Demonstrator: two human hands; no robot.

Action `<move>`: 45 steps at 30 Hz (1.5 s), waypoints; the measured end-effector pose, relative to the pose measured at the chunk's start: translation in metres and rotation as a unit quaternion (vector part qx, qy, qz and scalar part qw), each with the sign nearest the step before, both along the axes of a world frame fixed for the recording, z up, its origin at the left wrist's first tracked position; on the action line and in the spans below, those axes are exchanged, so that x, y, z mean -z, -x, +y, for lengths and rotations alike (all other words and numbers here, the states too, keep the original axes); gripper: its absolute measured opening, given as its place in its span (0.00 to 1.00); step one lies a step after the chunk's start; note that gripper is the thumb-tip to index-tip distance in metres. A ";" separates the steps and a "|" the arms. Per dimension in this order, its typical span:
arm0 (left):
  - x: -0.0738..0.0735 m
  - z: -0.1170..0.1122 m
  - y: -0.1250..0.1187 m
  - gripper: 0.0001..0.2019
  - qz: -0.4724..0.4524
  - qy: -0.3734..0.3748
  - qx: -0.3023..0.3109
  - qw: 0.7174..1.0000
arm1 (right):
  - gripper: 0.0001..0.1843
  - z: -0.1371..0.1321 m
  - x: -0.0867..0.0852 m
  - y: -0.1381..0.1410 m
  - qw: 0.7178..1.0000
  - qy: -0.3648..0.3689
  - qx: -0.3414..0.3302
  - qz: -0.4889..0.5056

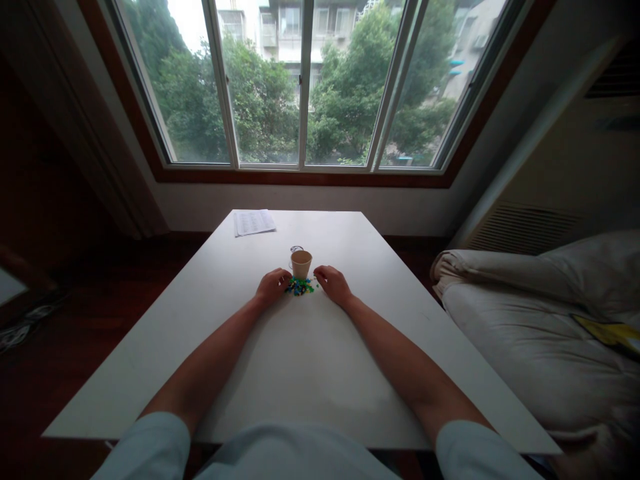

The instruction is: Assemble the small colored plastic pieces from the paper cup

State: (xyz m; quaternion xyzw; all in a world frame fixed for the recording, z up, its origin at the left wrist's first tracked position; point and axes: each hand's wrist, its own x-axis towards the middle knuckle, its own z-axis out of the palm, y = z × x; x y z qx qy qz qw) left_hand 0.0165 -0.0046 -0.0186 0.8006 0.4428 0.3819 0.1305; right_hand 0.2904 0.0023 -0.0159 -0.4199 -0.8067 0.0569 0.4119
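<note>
A small brown paper cup [301, 263] stands upright near the middle of the white table [215, 313]. Just in front of it lies a little pile of tiny blue, green and yellow pieces [300, 287]. My left hand [273, 287] rests on the table at the pile's left edge, fingers curled toward the pieces. My right hand [333, 283] rests at the pile's right edge, fingers also curled in. What the fingertips hold, if anything, is too small to make out.
A sheet of printed paper [254, 222] lies at the table's far left corner. A small wire-like object [296, 249] sits behind the cup. A white padded couch or bedding [540, 320] stands to the right; a large window [305, 80] is ahead.
</note>
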 end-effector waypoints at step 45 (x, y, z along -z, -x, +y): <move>-0.014 -0.019 -0.022 0.05 0.026 -0.065 -0.002 0.998 | 0.12 -0.024 -0.013 0.041 0.968 0.143 -0.121 0.164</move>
